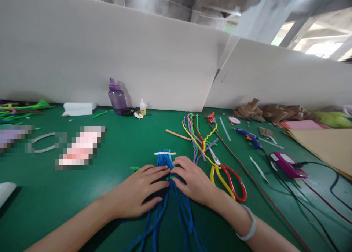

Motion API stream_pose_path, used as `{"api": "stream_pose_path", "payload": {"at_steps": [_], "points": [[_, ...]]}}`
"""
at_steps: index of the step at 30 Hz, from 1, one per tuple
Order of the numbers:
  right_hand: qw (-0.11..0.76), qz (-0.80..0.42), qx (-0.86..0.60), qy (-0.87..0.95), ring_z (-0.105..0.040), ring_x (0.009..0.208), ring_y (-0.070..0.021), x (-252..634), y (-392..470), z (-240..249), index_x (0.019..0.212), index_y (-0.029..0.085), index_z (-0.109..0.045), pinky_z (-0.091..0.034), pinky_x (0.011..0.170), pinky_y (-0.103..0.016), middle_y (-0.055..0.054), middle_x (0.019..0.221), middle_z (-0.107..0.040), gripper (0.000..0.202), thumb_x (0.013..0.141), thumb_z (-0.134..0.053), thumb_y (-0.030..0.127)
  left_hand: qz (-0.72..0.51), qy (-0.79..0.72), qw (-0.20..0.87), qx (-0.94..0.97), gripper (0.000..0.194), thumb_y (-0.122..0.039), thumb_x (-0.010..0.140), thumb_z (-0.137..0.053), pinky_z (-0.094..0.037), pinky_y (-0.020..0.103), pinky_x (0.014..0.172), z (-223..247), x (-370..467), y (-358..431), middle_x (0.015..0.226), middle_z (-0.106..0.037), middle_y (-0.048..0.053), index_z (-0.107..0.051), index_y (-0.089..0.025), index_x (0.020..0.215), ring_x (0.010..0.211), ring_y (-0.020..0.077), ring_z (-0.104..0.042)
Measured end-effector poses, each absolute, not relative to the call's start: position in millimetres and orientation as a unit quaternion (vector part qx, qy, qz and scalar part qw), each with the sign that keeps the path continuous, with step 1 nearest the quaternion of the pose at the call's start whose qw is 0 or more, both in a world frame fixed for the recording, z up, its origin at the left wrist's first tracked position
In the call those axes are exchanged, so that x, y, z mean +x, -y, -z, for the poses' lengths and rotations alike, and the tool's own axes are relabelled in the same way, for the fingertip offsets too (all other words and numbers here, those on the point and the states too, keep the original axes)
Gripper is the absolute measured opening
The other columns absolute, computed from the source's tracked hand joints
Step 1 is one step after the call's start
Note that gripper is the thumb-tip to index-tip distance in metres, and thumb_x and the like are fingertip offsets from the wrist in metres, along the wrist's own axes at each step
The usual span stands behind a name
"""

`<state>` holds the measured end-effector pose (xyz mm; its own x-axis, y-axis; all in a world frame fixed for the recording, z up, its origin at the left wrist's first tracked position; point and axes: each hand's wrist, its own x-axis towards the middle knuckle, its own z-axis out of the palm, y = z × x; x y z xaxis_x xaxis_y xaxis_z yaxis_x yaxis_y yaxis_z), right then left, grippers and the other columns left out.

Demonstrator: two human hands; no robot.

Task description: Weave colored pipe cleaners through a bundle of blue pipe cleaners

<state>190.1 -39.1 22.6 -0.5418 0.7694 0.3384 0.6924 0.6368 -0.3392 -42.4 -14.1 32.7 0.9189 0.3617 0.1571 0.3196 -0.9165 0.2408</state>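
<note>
A bundle of blue fuzzy stems (164, 159) lies on the green table, its top end crossed by a white strip (165, 153) and its long ends fanning toward me. My left hand (137, 191) rests on the bundle's left side, fingers apart and pointing right. From the right, my right hand (192, 178) touches the bundle with its fingers bent; whether they pinch any stems is hidden. A bit of green stem (171, 177) shows between the hands, across the blue ones. Another green piece (134, 168) sticks out beyond my left hand.
Scissors (229, 182) lie right of my right hand, below colored stems (196, 134). A glue gun (249, 137), a purple device (288, 165) and cables are farther right. A purple bottle (117, 98) and small glue bottle (142, 108) stand by the white partition (154, 61).
</note>
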Motion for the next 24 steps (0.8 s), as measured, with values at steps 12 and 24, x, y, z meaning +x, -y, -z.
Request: {"api": "stream_pose_path", "payload": {"at_steps": [12, 24], "points": [[0.252, -0.071, -0.398, 0.879, -0.047, 0.11, -0.0227, 192.0, 37.1, -19.3, 0.099, 0.017, -0.065, -0.046, 0.093, -0.038, -0.01, 0.107, -0.055, 0.018, 0.087, -0.053, 0.017, -0.076, -0.182, 0.095, 0.976, 0.043, -0.03, 0.089, -0.05, -0.033, 0.046, 0.107, -31.8, -42.7, 14.3, 0.147, -0.036, 0.007, -0.046, -0.027, 0.132, 0.133, 0.0267, -0.036], [0.264, -0.053, -0.409, 0.872, -0.051, 0.104, -0.0223, 192.8, 36.1, -23.2, 0.099, 0.018, -0.065, -0.047, 0.089, -0.038, -0.009, 0.101, -0.058, 0.018, 0.09, -0.05, 0.022, -0.084, -0.181, 0.097, 0.975, 0.043, -0.03, 0.09, -0.05, -0.033, 0.047, 0.107, -31.6, -42.9, 14.4, 0.148, -0.035, 0.008, -0.046, -0.027, 0.132, 0.133, 0.0271, -0.036]]}}
